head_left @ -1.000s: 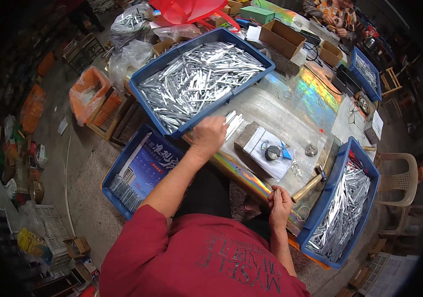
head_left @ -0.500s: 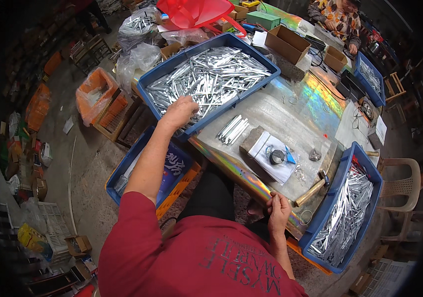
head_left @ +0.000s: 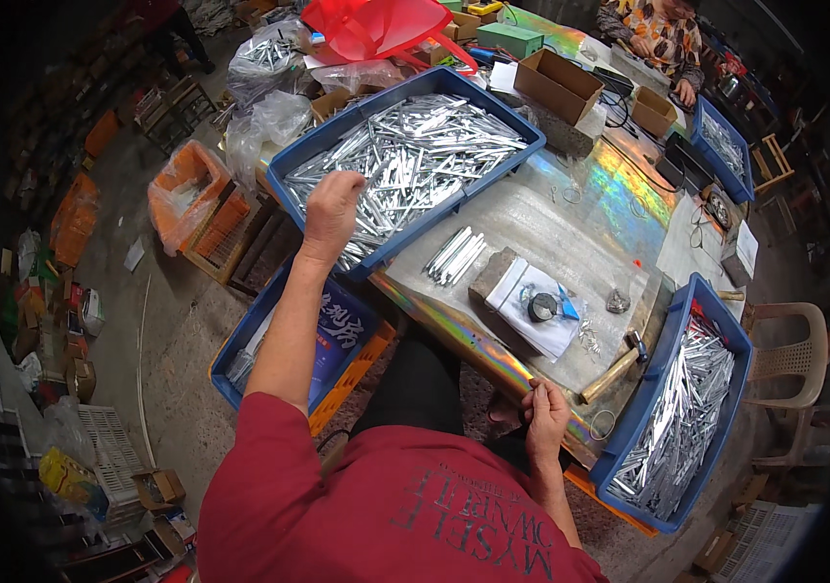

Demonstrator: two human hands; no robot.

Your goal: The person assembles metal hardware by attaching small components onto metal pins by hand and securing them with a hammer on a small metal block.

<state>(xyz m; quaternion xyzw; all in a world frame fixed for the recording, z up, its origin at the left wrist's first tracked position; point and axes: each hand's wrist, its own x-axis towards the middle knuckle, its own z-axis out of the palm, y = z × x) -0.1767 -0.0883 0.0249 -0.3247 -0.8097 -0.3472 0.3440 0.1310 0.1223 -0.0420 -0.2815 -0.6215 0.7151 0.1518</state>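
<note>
My left hand [head_left: 330, 216] is over the near left part of a large blue bin [head_left: 368, 260] heaped with thin silvery metal strips [head_left: 425, 146]. Its fingers are pinched together; whether a strip is between them cannot be made out against the pile. At the table's front edge, my right hand [head_left: 548, 416] is closed, thumb against fingers, and anything inside is too small to name. A hammer [head_left: 614, 374] with a wooden handle lies just beyond it. Between the hands, a small row of strips [head_left: 454, 256] rests on the metal tabletop [head_left: 541, 223].
A block with white paper [head_left: 532, 335] and a dark round object [head_left: 542, 307] stands mid-table. Another blue bin of strips [head_left: 673, 428] sits at the right, a blue crate [head_left: 230, 364] below left. Cardboard boxes [head_left: 559, 85] and a co-worker [head_left: 653, 39] are at the far side.
My left hand has drawn back and left from the strips, turning more upright above the bin's near left part. My right hand has stayed at the table edge.
</note>
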